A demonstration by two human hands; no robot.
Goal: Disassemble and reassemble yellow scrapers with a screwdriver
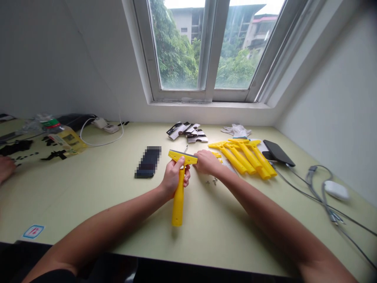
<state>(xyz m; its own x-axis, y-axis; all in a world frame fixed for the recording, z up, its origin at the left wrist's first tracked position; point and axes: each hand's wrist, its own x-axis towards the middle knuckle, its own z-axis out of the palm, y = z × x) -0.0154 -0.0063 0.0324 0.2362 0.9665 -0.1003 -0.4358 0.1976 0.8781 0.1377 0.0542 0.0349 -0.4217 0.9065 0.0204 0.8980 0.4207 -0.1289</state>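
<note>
My left hand point(172, 176) is wrapped round the neck of a yellow scraper point(178, 204), its thumb on the wide head, which has a dark strip along its top edge. The scraper's handle points down toward the table's front edge. My right hand point(206, 161) is beside the right end of the head, fingers bent together; what they hold, if anything, is hidden. A thin metal shaft point(185, 149) sticks up just behind the head. Several yellow scrapers point(240, 157) lie in a pile right of my right hand. Small screws point(215, 181) lie below my right wrist.
A blurred-out dark phone-like object point(148, 162) lies left of my hands. Black-and-white packets point(188, 131) and white gloves point(236, 130) are at the back. Right: a black device point(278, 152), cables, a white case point(336, 190). Left: a bottle point(66, 137) and another person's hand point(6, 168).
</note>
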